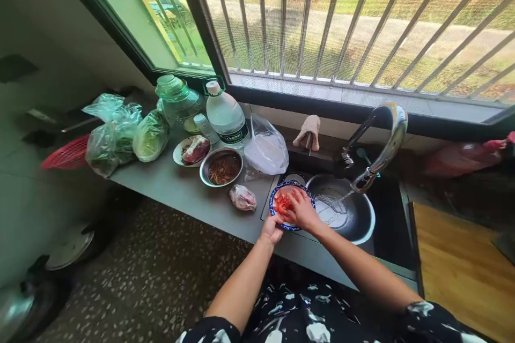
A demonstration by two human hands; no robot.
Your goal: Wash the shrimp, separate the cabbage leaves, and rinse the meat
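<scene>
A bowl with a blue-patterned rim (311, 204) is held at the front edge of the sink. It contains wet red pieces of food (281, 202), whose kind I cannot make out. My left hand (272, 229) grips the bowl's near left rim. Reaching into the bowl from the right, my right hand (302, 209) rests its slightly spread fingers on the red pieces, and its fingertips are partly hidden among them. Just beyond is a metal basin (368, 225) in the sink, with water running into it from the curved faucet (396, 131).
Left along the counter are a wrapped piece of meat (242, 198), a metal bowl of brown strips in liquid (223, 167), a plate of meat (195, 150), a large water bottle (227, 115) and bagged greens (151, 136). A wooden board (454, 268) lies right of the sink.
</scene>
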